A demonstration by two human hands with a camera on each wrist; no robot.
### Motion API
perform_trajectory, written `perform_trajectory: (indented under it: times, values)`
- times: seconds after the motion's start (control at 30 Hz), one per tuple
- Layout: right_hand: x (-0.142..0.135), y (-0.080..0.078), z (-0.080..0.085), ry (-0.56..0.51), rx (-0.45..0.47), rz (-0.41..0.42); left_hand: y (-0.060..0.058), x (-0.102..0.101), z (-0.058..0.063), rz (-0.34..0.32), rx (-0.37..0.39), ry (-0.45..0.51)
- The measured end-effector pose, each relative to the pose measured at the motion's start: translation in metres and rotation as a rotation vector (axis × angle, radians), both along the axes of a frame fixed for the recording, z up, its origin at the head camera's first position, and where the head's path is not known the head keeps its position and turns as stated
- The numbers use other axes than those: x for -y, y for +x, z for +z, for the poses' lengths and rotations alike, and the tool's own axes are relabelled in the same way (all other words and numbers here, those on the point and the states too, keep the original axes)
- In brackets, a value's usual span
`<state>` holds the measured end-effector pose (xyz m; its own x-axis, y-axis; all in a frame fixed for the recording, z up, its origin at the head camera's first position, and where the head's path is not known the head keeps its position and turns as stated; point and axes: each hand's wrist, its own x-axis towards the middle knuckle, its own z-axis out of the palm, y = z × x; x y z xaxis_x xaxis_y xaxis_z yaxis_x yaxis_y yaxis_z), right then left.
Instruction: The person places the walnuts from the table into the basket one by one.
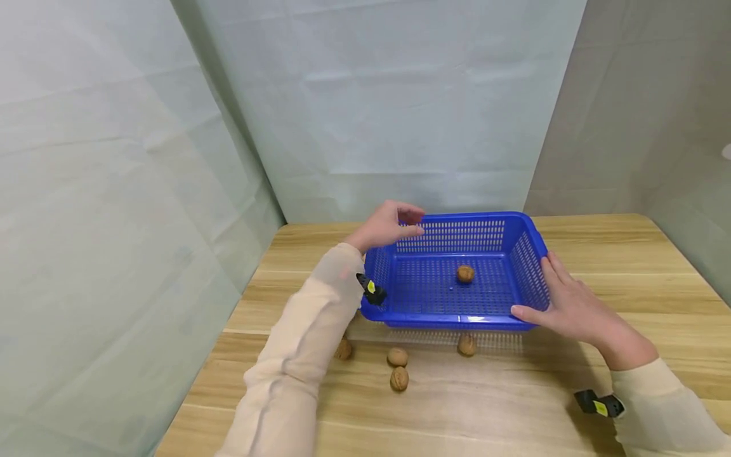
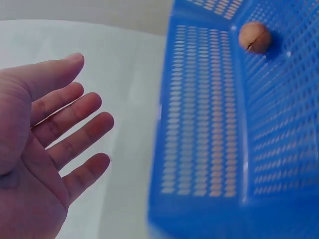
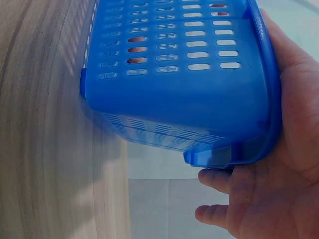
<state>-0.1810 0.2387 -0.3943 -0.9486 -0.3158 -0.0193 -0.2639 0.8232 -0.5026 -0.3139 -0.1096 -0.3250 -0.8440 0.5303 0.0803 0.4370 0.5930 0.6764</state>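
Observation:
A blue plastic basket (image 1: 451, 319) with slotted sides stands in front of me, one walnut (image 1: 465, 274) on its floor. My right hand (image 1: 577, 314) grips the basket's front right corner, the thumb over the front rim and the fingers along the right side. In the right wrist view, the palm lies against the rim (image 3: 273, 84). My left hand (image 1: 388, 225) hovers by the back left corner. The left wrist view shows its fingers (image 2: 75, 142) spread and apart from the basket wall (image 2: 199, 109). Whether the base fully touches the table cannot be told.
Two walnuts (image 1: 399, 379) lie close together on the wooden table (image 1: 485, 406) before the basket. Another walnut (image 1: 467, 345) is near the front wall, and one more walnut (image 1: 343, 350) is partly behind my left sleeve. Pale cloth (image 1: 400, 114) hangs behind the table.

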Motion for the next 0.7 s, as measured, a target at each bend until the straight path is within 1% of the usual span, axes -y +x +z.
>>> perform_trajectory:
  times: [0.1,0.13,0.23,0.3,0.37,0.47,0.57,0.7]
  values:
    - [0.0,-0.001,0.0,0.003,0.001,0.0,0.006,0.02,0.009,0.022,-0.022,0.015]
    - [0.0,-0.002,0.0,0.004,0.0,-0.001,0.008,0.027,0.01,0.032,-0.025,0.017]
    - [0.0,-0.003,-0.001,0.001,0.001,-0.003,0.013,0.052,0.01,0.079,-0.027,0.014]
    - [-0.001,-0.003,-0.001,-0.003,0.003,-0.005,0.017,0.07,0.007,0.118,-0.021,0.005]
    - [-0.001,-0.003,-0.001,-0.005,0.004,-0.005,0.02,0.088,0.0,0.151,-0.011,-0.004]
    - [-0.001,-0.004,-0.002,-0.002,0.008,-0.006,0.026,0.115,-0.012,0.19,0.005,-0.012]
    - [-0.002,-0.004,-0.003,-0.001,0.01,-0.007,0.033,0.139,-0.028,0.227,0.021,-0.014]
    - [-0.002,-0.005,-0.003,0.002,0.006,-0.009,0.041,0.165,-0.051,0.29,0.03,-0.028]
